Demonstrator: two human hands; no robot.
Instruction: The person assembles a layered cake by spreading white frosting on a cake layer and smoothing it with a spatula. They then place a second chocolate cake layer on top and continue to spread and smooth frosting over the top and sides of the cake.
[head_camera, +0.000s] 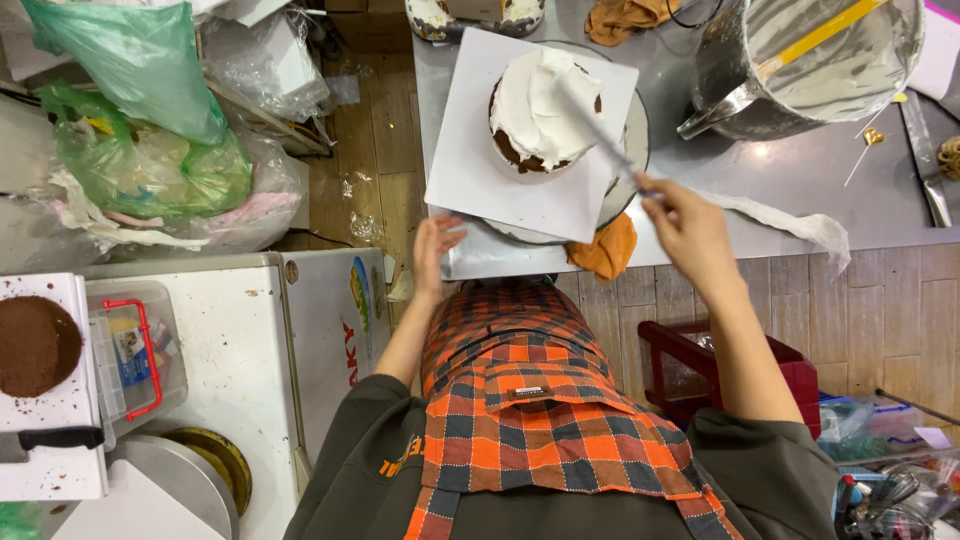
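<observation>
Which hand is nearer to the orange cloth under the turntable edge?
Right. The right hand, holding the spatula, is just right of the orange cloth; the left hand sits farther away, at the white board's lower left corner.

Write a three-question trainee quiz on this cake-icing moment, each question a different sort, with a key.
1. True or false: the right hand holds a spatula whose blade lies on the white cream of the chocolate cake.
2. Multiple choice: the cake stands on A) a red crate, B) a square white board, C) a green bag.
3. Fill in: the left hand is open at the near edge of the ____ under the board.

Key: 1 true; 2 B; 3 turntable.
</observation>
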